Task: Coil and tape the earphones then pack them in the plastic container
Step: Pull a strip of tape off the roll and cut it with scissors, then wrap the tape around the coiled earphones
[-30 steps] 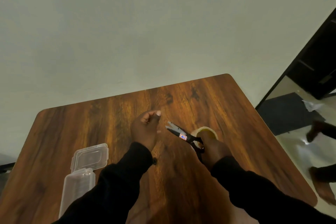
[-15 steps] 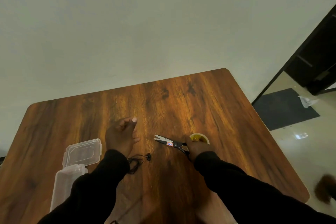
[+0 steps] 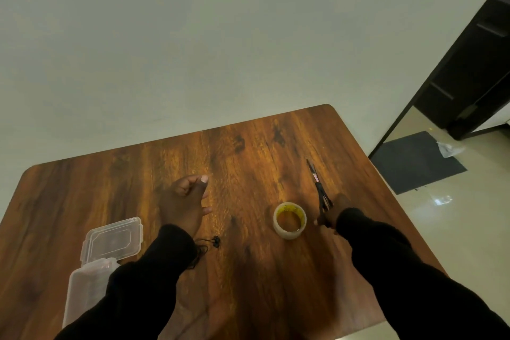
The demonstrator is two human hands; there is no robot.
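The black earphones (image 3: 216, 240) lie loosely on the wooden table (image 3: 248, 152), their cord running under my left sleeve. My left hand (image 3: 183, 201) rests just beyond them, thumb and fingers pinched on a faint clear tape strip. A roll of clear tape (image 3: 289, 220) with a yellow core stands right of centre. My right hand (image 3: 332, 214) grips the handles of the black scissors (image 3: 317, 182), whose closed blades point away from me. The clear plastic container (image 3: 88, 284) lies open at the left with its lid (image 3: 113, 240) folded back.
A pale wall rises behind the table's far edge. To the right the table ends above a shiny floor with a dark mat (image 3: 419, 160) and a dark door frame (image 3: 469, 63).
My right hand has carried the scissors from the table's middle to the right of the tape roll, the blades now closed and pointing away. My left hand has stayed pinched.
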